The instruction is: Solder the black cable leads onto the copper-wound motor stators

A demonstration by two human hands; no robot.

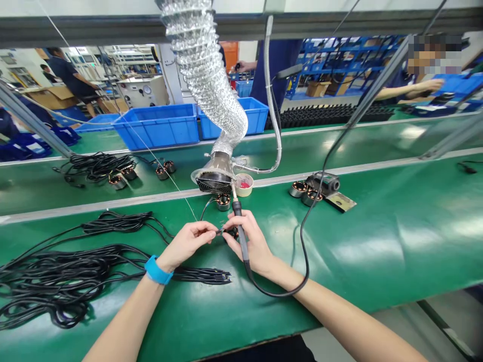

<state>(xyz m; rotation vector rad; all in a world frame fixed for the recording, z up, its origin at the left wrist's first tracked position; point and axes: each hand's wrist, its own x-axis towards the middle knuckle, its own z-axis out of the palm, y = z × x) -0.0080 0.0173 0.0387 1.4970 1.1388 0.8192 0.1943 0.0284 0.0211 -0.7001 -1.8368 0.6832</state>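
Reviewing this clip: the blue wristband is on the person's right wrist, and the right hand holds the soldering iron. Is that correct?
No: the head view shows the blue wristband on the left wrist, not the right. The right hand does hold the soldering iron.

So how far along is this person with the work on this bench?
Seemingly done: on the far bench, copper-wound stators lie among black cables. In hand: the right hand grips a soldering iron while the left hand pinches a black wire end. Left: the black cable bundle on the near bench and the stators farther along it.
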